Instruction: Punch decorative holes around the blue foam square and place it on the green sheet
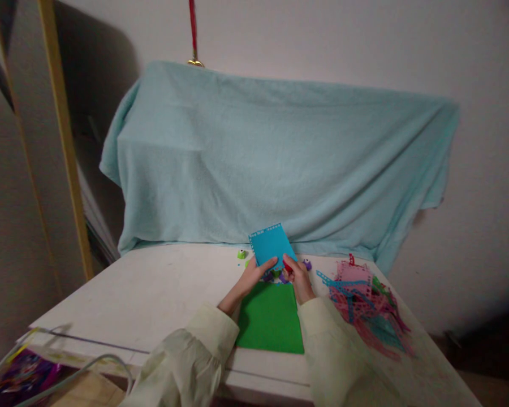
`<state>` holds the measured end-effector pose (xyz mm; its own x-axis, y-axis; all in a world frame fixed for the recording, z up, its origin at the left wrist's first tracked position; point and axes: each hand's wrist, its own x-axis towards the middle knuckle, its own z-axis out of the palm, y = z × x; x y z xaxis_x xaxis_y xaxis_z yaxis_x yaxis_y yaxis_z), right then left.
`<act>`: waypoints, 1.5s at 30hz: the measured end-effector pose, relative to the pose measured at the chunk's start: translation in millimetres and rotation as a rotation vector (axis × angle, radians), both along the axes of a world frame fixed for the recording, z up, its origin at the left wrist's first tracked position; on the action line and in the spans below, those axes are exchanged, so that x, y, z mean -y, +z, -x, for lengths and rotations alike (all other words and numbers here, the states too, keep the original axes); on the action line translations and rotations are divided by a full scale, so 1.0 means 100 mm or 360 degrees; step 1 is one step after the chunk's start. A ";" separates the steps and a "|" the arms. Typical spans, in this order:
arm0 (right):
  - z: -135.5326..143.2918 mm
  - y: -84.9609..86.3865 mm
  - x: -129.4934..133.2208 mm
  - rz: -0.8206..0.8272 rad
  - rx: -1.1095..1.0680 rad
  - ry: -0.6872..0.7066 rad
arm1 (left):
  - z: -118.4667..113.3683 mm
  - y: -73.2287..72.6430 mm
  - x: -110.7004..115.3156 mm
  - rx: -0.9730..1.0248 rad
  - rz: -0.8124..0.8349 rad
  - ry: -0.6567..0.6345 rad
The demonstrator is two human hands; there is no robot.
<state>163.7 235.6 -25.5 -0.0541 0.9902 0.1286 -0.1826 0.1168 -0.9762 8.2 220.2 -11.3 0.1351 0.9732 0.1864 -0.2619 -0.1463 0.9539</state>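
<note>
A blue sheet (273, 245) with small holes punched along its top and left edges is held above the table. My left hand (254, 275) grips its lower left part, thumb on top. At the sheet's lower right corner, my right hand (297, 276) is closed round a small red tool (287, 265), mostly hidden by the fingers. Beneath my wrists a green sheet (271, 319) lies flat near the table's front edge. Small purple and green pieces lie under and around my hands, including a green one (242, 254) and a purple one (307, 264).
A heap of pink, red, blue and green punched strips (367, 305) covers the table's right side. Behind the white table (152, 299) hangs a light blue cloth (263, 164). A purple package (23, 376) and a pale cable are at the lower left.
</note>
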 end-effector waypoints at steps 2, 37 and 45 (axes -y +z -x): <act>0.00 0.00 0.01 -0.0012 0.0009 0.0002 | 0.00 -0.03 -0.02 -0.0056 -0.0009 0.0045; 0.01 0.04 0.05 -0.0038 0.0003 0.0228 | 0.02 -0.09 -0.07 -0.0358 -0.0072 0.0178; 0.01 0.08 0.05 -0.0067 -0.0052 0.0110 | 0.02 -0.08 -0.07 -0.0410 -0.0090 0.0282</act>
<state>162.6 230.5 -17.7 -0.1172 0.9779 0.1730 -0.2236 0.1437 -0.9640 6.6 226.8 -19.3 0.0141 0.9748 0.2227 0.0216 -0.2229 0.9746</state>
